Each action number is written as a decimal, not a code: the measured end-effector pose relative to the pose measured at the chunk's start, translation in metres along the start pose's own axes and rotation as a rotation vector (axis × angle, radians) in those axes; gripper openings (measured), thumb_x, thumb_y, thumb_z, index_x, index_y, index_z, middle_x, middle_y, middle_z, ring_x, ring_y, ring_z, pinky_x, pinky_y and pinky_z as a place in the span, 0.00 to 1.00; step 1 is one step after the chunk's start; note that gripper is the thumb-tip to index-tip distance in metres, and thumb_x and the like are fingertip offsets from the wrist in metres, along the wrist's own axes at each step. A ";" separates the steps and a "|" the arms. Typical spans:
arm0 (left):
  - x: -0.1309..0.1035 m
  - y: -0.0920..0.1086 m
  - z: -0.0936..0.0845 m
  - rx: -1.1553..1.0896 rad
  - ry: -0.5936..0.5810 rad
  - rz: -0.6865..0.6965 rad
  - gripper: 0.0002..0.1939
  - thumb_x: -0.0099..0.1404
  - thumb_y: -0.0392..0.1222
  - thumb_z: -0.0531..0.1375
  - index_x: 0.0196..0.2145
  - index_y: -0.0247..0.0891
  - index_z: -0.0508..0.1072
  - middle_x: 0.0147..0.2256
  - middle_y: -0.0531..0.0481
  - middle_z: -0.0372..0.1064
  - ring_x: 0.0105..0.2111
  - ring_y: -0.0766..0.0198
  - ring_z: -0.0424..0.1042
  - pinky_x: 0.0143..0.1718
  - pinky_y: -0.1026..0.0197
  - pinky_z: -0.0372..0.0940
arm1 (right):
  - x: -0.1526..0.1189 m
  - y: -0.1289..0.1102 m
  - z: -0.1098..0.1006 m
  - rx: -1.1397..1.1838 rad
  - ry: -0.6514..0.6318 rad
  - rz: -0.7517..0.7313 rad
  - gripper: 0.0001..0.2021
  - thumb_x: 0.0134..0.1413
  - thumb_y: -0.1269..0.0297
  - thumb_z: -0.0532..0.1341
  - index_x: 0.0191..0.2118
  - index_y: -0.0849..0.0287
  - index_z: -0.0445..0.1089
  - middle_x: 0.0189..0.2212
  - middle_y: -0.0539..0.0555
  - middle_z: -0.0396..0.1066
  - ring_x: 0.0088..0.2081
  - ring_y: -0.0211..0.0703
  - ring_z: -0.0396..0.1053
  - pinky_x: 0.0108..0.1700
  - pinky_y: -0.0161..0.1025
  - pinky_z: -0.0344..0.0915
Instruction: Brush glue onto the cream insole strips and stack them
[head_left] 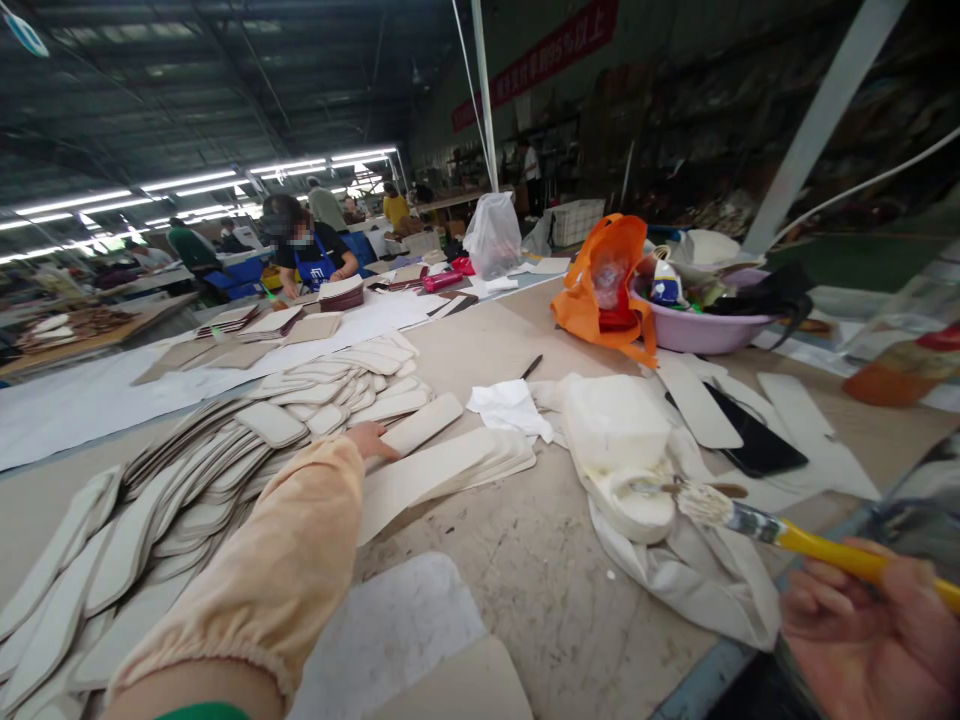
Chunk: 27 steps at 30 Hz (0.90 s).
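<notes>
My left hand (pixel 371 440), below a peach sleeve, reaches over the table. Its visible fingers are stretched out and touch the near end of a pale rounded strip (pixel 424 423); the sleeve hides part of the hand. Right of it, similar strips (pixel 457 462) lie fanned out, and a large heap of strips (pixel 217 485) spreads to the left. At the lower right, my right hand (pixel 862 620) grips a yellow-handled brush (pixel 832 552). The brush's white-coated bristles are over the mouth of a cut white plastic container (pixel 619 420), which lies on pale cloth.
An orange bag (pixel 600 285) and a filled purple basin (pixel 709 328) stand at the back right. A black phone (pixel 757 440) lies among pale pieces. A bottle of amber liquid (pixel 904 368) is at the right edge. Across the table, a co-worker (pixel 311 255) bends over stacked pieces.
</notes>
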<state>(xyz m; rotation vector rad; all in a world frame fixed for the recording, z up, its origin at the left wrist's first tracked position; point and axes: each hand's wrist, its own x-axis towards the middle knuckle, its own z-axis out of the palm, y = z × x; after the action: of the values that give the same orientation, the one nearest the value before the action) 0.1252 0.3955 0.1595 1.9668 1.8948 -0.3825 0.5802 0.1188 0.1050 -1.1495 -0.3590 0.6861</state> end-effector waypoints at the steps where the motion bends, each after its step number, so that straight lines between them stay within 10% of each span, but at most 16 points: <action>1: -0.008 -0.003 -0.003 -0.060 0.016 0.012 0.28 0.44 0.59 0.59 0.38 0.37 0.72 0.35 0.48 0.74 0.38 0.55 0.71 0.37 0.61 0.63 | -0.002 -0.003 0.002 0.077 0.042 0.056 0.09 0.50 0.53 0.58 0.27 0.51 0.66 0.24 0.51 0.51 0.21 0.37 0.48 0.17 0.38 0.44; 7: -0.054 0.009 -0.027 -0.517 -0.098 0.187 0.34 0.45 0.59 0.61 0.46 0.36 0.66 0.36 0.49 0.74 0.35 0.56 0.72 0.34 0.61 0.66 | -0.010 -0.007 0.007 0.200 0.061 0.155 0.07 0.49 0.56 0.61 0.28 0.53 0.67 0.23 0.50 0.52 0.21 0.35 0.48 0.18 0.36 0.46; 13: -0.042 0.061 0.000 -0.126 -0.200 0.334 0.28 0.42 0.56 0.63 0.39 0.37 0.71 0.39 0.49 0.73 0.41 0.55 0.69 0.42 0.60 0.62 | -0.010 -0.001 0.007 0.213 0.031 0.135 0.07 0.50 0.56 0.60 0.29 0.53 0.67 0.23 0.51 0.54 0.21 0.36 0.49 0.18 0.35 0.45; 23: -0.035 0.072 0.013 -0.230 -0.510 0.134 0.31 0.40 0.55 0.65 0.40 0.34 0.72 0.41 0.45 0.74 0.40 0.52 0.72 0.38 0.59 0.66 | -0.016 -0.016 0.016 0.250 0.099 0.224 0.07 0.51 0.61 0.60 0.29 0.58 0.64 0.22 0.49 0.54 0.19 0.31 0.52 0.18 0.28 0.53; 27: -0.051 0.090 0.026 -0.217 -0.419 0.182 0.32 0.39 0.54 0.65 0.42 0.37 0.71 0.40 0.48 0.74 0.41 0.53 0.71 0.38 0.60 0.66 | -0.014 -0.013 0.016 0.198 0.027 0.164 0.08 0.51 0.59 0.60 0.31 0.57 0.63 0.21 0.48 0.55 0.19 0.31 0.52 0.19 0.28 0.55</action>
<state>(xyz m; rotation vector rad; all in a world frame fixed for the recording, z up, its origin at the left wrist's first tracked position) 0.2136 0.3369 0.1667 1.7352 1.4220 -0.4710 0.5642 0.1174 0.1240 -1.0051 -0.1697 0.8299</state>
